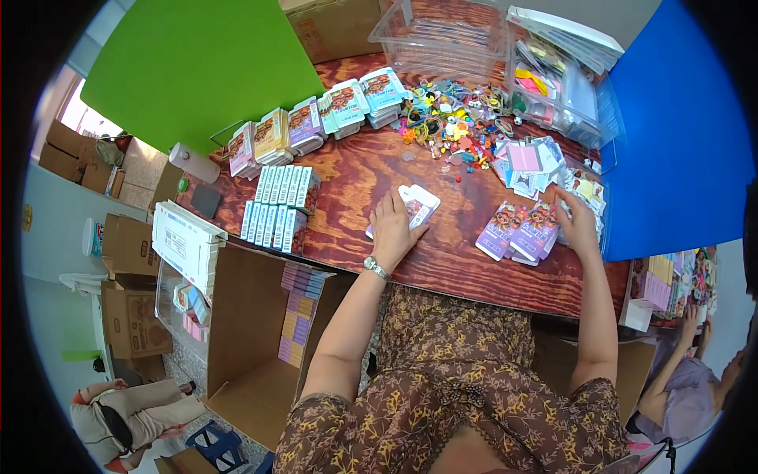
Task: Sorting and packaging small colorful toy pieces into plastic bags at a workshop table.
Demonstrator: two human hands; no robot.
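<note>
My left hand [392,231], with a watch at its wrist, lies with fingers stretched over a flat purple-and-white carton [424,207] on the table. The carton's white flaps stick out past my fingers on the far side. To the right, my right hand [580,227] is at the edge of a spread of purple printed cartons [527,229]. Its thumb and fingers are apart, with the fingertips by the far end of these cartons. Just beyond lie loose paper cards [527,162] with a pink piece on top.
Piles of coloured flat cartons [345,107] curve along the far left, before two rows of filled small boxes [276,207]. Small colourful trinkets [458,118] are heaped at the back, near clear plastic bins [442,47]. An open cardboard box [257,316] stands below left. Other people sit at both sides.
</note>
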